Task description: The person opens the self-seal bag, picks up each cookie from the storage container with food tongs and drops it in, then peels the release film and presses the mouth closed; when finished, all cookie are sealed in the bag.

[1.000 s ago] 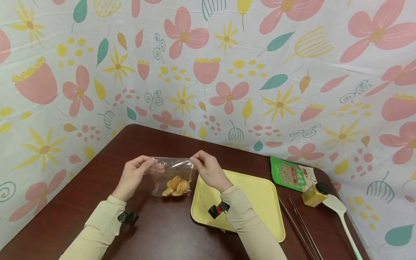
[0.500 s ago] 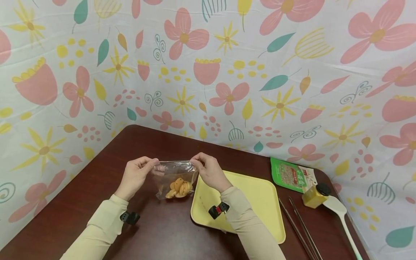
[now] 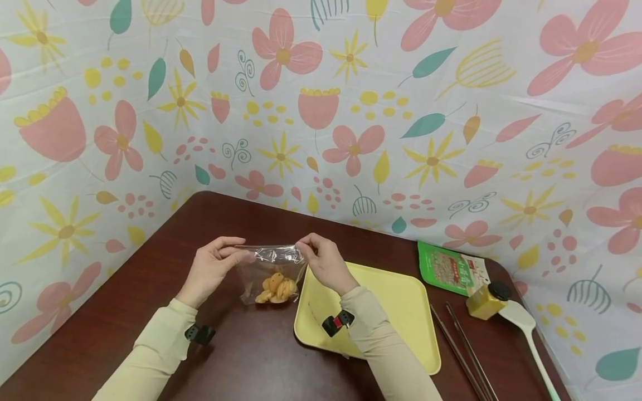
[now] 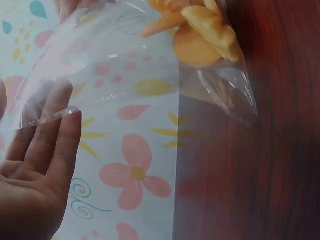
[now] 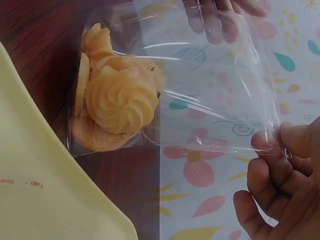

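Note:
A clear plastic bag (image 3: 273,257) hangs upright between both hands above the dark table, its top edge stretched across. Several golden cookies (image 3: 277,288) lie at its bottom; one in the right wrist view is a piped swirl (image 5: 122,97). My right hand (image 3: 328,267) pinches the bag's upper right corner between thumb and index finger, the other fingers loosely bent. At the opposite upper corner, my left hand (image 3: 208,272) touches the bag, its thumb apart from the index finger. Through the film, the left wrist view shows fairly straight left fingers (image 4: 52,125) against the bag.
A yellow tray (image 3: 401,301) lies under and beyond the right forearm. To its right are metal tongs (image 3: 463,348), a white spatula (image 3: 524,323), a yellow jar with a black lid (image 3: 485,301) and a green food pouch (image 3: 448,268). A floral curtain (image 3: 321,139) backs the table.
The left thumb and index finger have parted and the thumb has slid right along the bag's top. Earlier they pinched the corner. The bag shifted slightly right; the right hand stays nearly still.

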